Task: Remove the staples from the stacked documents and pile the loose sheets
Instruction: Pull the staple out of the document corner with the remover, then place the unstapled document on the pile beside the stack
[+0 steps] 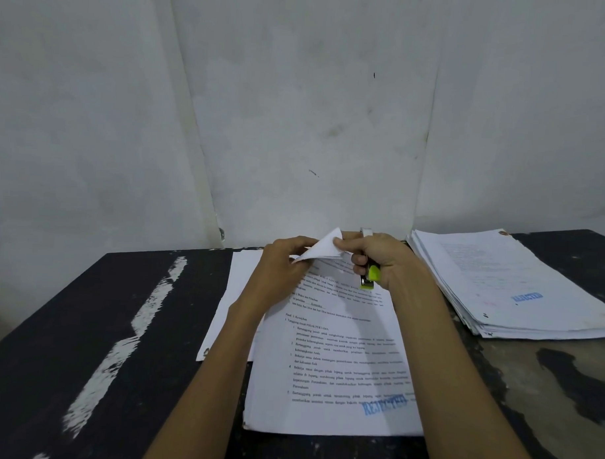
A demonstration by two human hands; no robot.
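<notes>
A stapled document (337,361) with printed text and a blue REJECTED stamp lies in front of me on the dark table (85,324). Its top left corner (322,249) is folded up. My left hand (282,263) pinches that corner from the left. My right hand (379,257) grips a small stapler (369,278) with a lime-green body in its palm, while its thumb and forefinger pinch the same raised corner. The staple itself is hidden by paper and fingers.
A thick stack of documents (508,288) sits at the right rear of the table. Loose white sheets (233,295) lie under and left of the worked document. A grey wall stands just behind the table's far edge.
</notes>
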